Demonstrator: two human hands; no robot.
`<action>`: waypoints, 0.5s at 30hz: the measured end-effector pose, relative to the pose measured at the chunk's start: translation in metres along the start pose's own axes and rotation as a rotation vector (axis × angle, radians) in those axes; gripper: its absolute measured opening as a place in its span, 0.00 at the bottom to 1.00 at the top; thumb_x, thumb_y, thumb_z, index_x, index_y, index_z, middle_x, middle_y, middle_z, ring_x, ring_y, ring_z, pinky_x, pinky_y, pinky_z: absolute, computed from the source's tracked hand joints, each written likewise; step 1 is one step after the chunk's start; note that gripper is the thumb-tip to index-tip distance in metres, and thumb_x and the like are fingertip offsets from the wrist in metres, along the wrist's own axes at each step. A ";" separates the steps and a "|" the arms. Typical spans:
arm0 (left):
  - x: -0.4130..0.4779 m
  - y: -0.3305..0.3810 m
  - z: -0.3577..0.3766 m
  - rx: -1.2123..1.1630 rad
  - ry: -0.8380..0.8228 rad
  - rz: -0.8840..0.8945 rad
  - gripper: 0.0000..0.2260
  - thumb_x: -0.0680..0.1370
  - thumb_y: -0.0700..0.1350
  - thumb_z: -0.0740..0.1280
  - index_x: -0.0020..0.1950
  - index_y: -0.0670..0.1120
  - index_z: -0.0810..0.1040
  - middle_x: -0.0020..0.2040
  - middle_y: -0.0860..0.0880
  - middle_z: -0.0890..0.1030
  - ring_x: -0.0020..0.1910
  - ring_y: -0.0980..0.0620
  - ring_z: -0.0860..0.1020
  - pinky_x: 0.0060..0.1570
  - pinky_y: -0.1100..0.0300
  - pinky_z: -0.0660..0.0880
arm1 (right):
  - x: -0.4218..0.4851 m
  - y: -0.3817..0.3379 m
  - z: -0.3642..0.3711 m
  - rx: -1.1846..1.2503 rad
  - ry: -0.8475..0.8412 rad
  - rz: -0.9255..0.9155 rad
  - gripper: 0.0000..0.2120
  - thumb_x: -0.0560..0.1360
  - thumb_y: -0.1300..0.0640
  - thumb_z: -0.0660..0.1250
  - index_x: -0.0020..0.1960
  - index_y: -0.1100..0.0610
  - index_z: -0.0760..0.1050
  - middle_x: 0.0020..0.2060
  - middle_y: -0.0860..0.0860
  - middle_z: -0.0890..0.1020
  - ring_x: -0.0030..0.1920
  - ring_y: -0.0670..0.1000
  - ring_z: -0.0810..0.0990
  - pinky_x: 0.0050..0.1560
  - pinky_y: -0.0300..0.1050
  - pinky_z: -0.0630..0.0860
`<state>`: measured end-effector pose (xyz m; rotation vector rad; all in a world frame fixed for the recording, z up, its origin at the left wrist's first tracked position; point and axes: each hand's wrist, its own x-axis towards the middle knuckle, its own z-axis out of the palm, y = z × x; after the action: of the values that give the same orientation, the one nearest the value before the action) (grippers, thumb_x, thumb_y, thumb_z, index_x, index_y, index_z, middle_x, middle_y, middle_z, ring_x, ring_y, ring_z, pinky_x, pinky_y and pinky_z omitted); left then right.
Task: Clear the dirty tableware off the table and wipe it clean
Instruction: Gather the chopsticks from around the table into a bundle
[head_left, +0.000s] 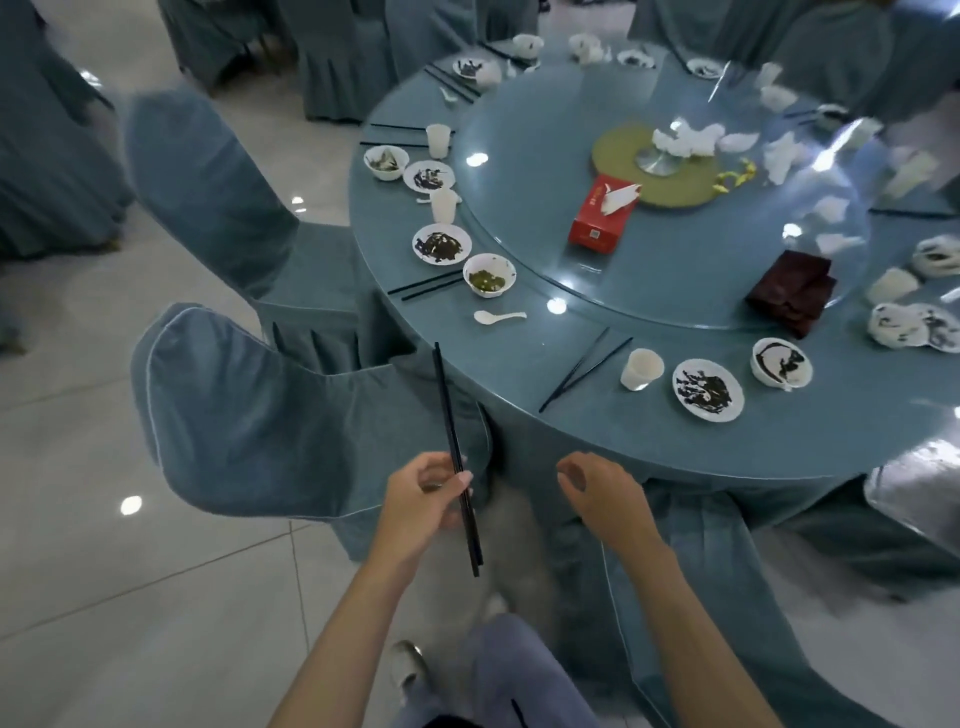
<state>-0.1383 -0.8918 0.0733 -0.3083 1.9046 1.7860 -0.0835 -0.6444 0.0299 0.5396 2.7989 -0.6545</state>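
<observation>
Just off the near edge of the round surface (649, 441), the left hand (423, 493) pinches a pair of black chopsticks (445, 400) between thumb and fingertips. The sticks stand nearly upright, their upper ends rising beside the hanging tablecloth. The right hand (597, 493) hovers close by, apart from the sticks, fingers loosely curled and holding nothing.

Dirty tableware lies beyond both hands. A white spoon (497, 316), a soup bowl (489, 275) and a smeared plate (441, 243) follow the left edge. A second pair of chopsticks (584, 371), a white cup (641, 369), a stained plate (707, 389) and a small bowl (781, 362) sit along the near edge.

On the glass turntable (519, 208) in the middle are a red tissue box (600, 218) and a folded dark red cloth (792, 291). A covered chair (249, 415) stands just left of the left hand.

Glare and blur smear the right edge, where the white dishes and crumpled napkins are hard to tell apart. The surface's far right side is cut off.
</observation>
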 end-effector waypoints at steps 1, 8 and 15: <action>0.009 0.005 0.001 0.011 -0.009 -0.004 0.07 0.79 0.38 0.74 0.56 0.44 0.83 0.52 0.44 0.85 0.43 0.55 0.85 0.44 0.54 0.85 | 0.012 0.000 0.002 0.023 0.004 0.034 0.09 0.81 0.48 0.64 0.58 0.47 0.79 0.51 0.44 0.82 0.51 0.52 0.81 0.52 0.51 0.77; 0.096 0.031 0.017 0.101 -0.012 -0.048 0.06 0.78 0.39 0.74 0.55 0.45 0.83 0.51 0.45 0.85 0.45 0.55 0.85 0.41 0.61 0.83 | 0.124 0.016 0.015 0.226 0.006 0.320 0.12 0.80 0.44 0.65 0.51 0.52 0.79 0.48 0.49 0.83 0.49 0.54 0.81 0.47 0.49 0.74; 0.155 0.053 0.044 0.105 -0.015 -0.090 0.06 0.78 0.38 0.75 0.53 0.43 0.84 0.48 0.43 0.85 0.48 0.45 0.86 0.44 0.50 0.85 | 0.202 0.029 0.023 0.262 0.023 0.620 0.21 0.74 0.33 0.70 0.51 0.50 0.81 0.48 0.50 0.83 0.53 0.57 0.82 0.48 0.48 0.73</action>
<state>-0.2867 -0.8163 0.0406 -0.3369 1.9349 1.6191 -0.2525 -0.5701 -0.0596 1.3873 2.3603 -0.8616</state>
